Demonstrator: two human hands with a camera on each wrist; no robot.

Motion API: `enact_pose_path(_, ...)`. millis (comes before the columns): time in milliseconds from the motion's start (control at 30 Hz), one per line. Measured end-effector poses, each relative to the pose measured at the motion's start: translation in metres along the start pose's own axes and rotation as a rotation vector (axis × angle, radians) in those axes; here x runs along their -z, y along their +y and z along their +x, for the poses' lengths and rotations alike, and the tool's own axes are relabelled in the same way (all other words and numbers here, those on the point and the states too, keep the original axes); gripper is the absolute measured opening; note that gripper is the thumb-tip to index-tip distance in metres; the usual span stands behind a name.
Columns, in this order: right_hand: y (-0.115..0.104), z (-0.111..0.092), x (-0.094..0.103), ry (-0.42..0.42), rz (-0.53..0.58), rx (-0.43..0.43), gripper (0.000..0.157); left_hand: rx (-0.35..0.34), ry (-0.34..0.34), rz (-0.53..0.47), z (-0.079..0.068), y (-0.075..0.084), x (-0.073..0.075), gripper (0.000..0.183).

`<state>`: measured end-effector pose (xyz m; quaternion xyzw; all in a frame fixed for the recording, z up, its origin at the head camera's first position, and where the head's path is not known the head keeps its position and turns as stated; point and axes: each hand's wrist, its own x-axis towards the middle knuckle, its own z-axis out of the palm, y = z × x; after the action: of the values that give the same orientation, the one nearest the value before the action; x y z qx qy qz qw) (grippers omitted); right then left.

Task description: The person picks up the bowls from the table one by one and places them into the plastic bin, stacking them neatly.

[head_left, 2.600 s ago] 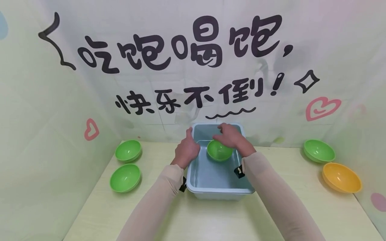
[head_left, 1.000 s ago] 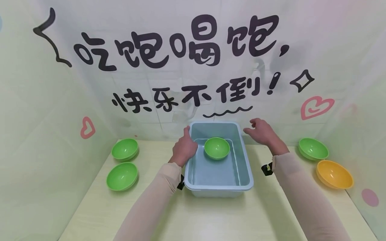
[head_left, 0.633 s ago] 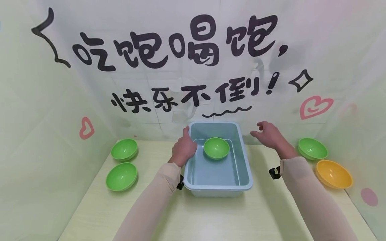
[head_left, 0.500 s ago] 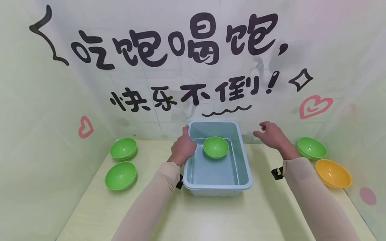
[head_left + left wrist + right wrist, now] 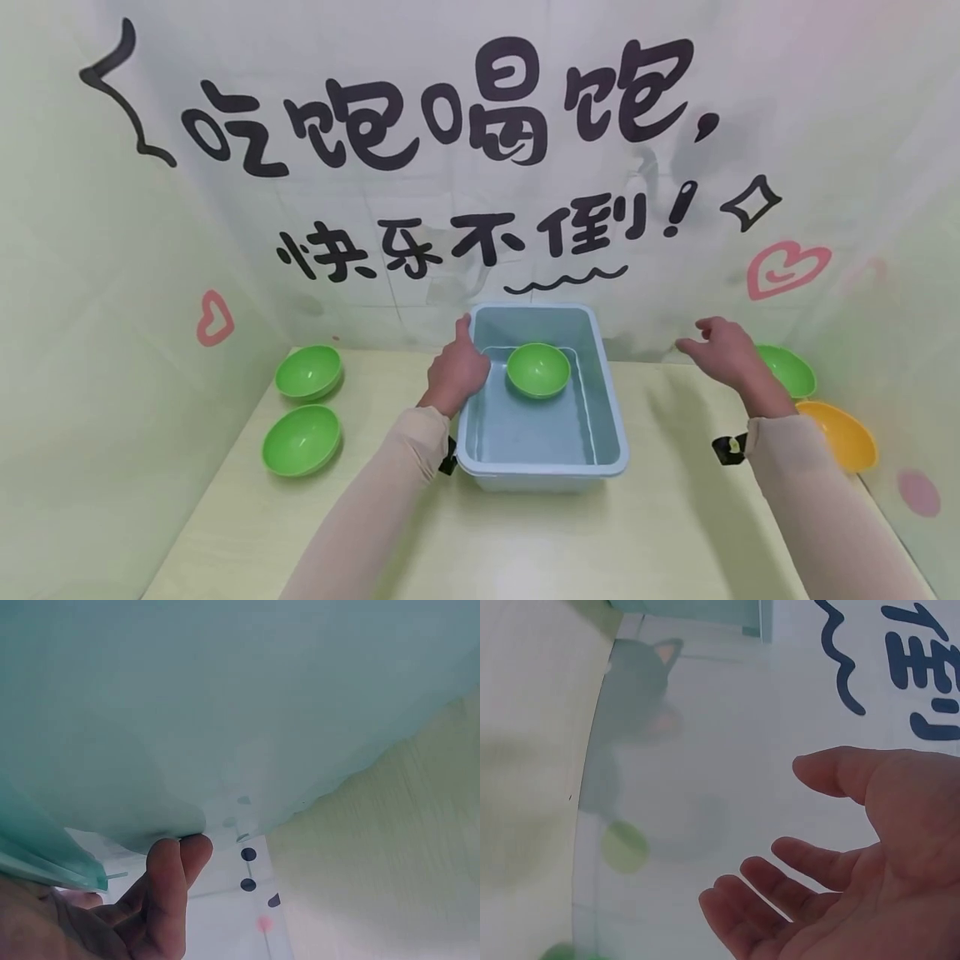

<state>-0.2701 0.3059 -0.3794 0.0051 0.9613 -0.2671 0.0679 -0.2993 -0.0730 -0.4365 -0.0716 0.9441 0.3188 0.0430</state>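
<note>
A light-blue plastic basin point(image 5: 542, 469) stands on the table before me, with a green bowl point(image 5: 538, 371) inside it toward the back. My left hand point(image 5: 459, 367) grips the basin's left rim. In the left wrist view, curled fingertips of that hand point(image 5: 180, 870) lie against the basin's outer wall point(image 5: 225, 712). My right hand point(image 5: 726, 358) is raised to the right of the basin and holds nothing; the right wrist view shows its fingers point(image 5: 765, 892) spread apart from the thumb. Behind it are a green bowl point(image 5: 791, 372) and an orange bowl point(image 5: 847, 437), both partly covered by the hand and arm.
Two more green bowls, a rear one point(image 5: 309, 372) and a front one point(image 5: 302, 442), sit at the table's left side. A white printed cloth point(image 5: 360, 325) with black characters hangs directly behind the basin and along both sides of the pale wooden table point(image 5: 517, 542).
My right hand has left the bowl in the basin and moved right, toward the bowls on that side. My left hand has stayed on the rim.
</note>
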Motion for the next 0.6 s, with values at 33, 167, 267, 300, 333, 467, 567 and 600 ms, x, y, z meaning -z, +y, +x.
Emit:
enact_pose_path(33,0.003,-0.002,0.001,-0.004,0.001,-0.006,0.071,-0.001,-0.001,0.001,0.000,0.000,0.000,0.084)
enact_pose_path(167,0.017,-0.006,0.005,-0.006,0.000,-0.030,0.073,-0.004,0.005,0.001,-0.001,-0.001,0.000,0.084)
enact_pose_path(267,0.028,-0.009,0.008,-0.009,0.004,-0.047,0.076,-0.001,0.008,-0.002,-0.001,0.000,0.000,0.083)
enact_pose_path(300,0.031,-0.010,0.009,-0.007,0.000,-0.053,0.076,0.000,0.007,-0.003,-0.001,0.000,0.000,0.083)
enact_pose_path(333,0.035,-0.011,0.010,-0.005,-0.003,-0.062,0.077,0.001,0.005,-0.003,-0.001,0.000,-0.001,0.083)
enact_pose_path(467,0.048,-0.016,0.014,0.006,-0.023,-0.088,0.079,0.001,-0.001,-0.006,-0.002,0.000,-0.001,0.083)
enact_pose_path(567,0.054,-0.021,0.017,0.008,-0.014,-0.116,0.083,-0.003,0.005,-0.012,-0.002,0.000,-0.002,0.083)
enact_pose_path(600,0.056,-0.023,0.018,0.009,-0.008,-0.127,0.084,-0.006,0.011,-0.011,-0.002,0.000,-0.002,0.083)
